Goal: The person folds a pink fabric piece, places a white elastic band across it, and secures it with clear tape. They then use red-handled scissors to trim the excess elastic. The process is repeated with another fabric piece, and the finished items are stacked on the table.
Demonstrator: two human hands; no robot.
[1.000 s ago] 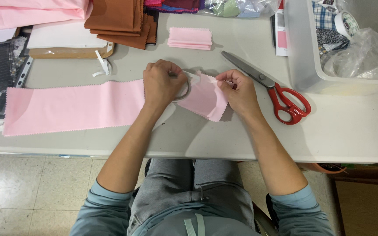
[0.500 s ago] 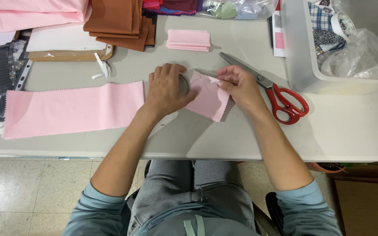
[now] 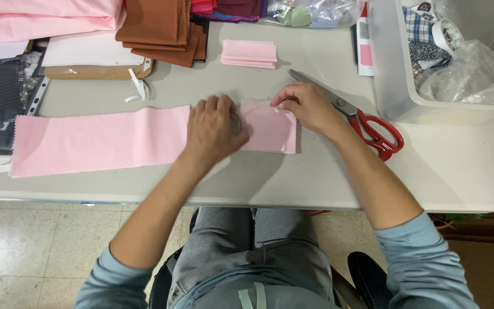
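Seated at a grey table (image 3: 430, 171), a person presses the left hand (image 3: 212, 129) flat, fingers spread, on a long pink fabric strip (image 3: 95, 140) lying along the near edge, while the right hand (image 3: 307, 106) pinches the top edge of its end section (image 3: 273, 129). By the look of it, the work is partly done: a small stack of pink pieces (image 3: 249, 53) sits finished farther back, while most of the strip remains uncut. Red-handled scissors (image 3: 367, 123) lie idle just beside the right hand. Beyond, folded brown cloth (image 3: 158, 26) and a clear plastic bin (image 3: 395, 74) holding a crumpled plastic bag (image 3: 470, 74) line the far edge.
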